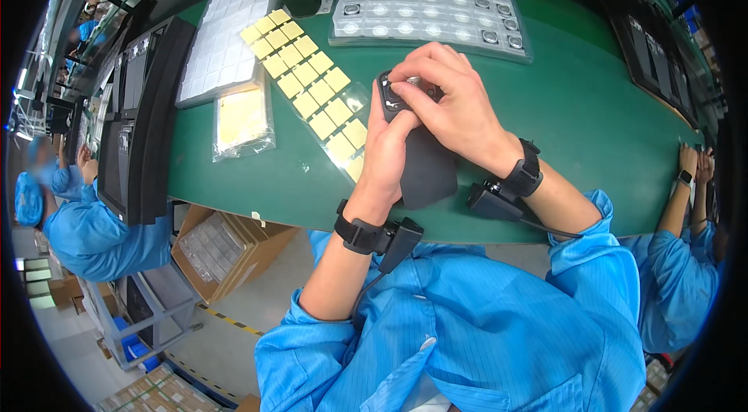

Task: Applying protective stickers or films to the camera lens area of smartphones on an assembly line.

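Your left hand (387, 148) grips the small black part (389, 96), just below the clear tray (343, 36). Your right hand (444, 96) pinches a silver ring onto it. Tray pockets look mostly full.

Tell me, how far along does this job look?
Hard to say. In hand: the left hand holds a small black part while the right hand presses something small onto it. The clear tray behind holds many round pieces, and the strip of yellow squares looks mostly full, so plenty seems left. No finished pile shows.
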Tool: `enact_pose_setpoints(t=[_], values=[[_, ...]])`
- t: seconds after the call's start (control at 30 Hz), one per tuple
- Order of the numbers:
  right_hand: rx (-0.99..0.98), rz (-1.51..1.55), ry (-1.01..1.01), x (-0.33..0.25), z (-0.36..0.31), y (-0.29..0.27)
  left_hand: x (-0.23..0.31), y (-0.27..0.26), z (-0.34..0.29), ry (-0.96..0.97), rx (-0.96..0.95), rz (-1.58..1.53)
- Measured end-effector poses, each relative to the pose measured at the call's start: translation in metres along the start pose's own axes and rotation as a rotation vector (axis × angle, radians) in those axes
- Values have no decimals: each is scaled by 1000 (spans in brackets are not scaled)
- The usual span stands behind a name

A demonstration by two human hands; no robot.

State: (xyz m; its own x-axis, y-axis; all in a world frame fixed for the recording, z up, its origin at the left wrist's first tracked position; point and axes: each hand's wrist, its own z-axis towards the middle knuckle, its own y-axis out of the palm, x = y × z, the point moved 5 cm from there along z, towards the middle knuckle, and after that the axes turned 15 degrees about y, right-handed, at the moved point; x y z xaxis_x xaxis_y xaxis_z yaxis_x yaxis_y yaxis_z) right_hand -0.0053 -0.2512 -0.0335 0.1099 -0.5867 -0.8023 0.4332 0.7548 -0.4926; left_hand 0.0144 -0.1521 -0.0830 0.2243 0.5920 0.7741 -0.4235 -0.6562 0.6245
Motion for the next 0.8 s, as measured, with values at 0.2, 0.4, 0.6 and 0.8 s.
enact_pose_setpoints(t=[0.2,0.4,0.6,0.8], values=[[108,-173,-131,-8,-4,-5,-1,-2,0,1,-41,-53],[105,-292,-156,-16,-7,-6,-2,-4,-4,-13,2,-112],[-537,473,616,-22,-4,-7,29,10,-22,3,-159,-39],[-543,570,563,-48,-20,-5,53,16,-49,7,-103,-34]])
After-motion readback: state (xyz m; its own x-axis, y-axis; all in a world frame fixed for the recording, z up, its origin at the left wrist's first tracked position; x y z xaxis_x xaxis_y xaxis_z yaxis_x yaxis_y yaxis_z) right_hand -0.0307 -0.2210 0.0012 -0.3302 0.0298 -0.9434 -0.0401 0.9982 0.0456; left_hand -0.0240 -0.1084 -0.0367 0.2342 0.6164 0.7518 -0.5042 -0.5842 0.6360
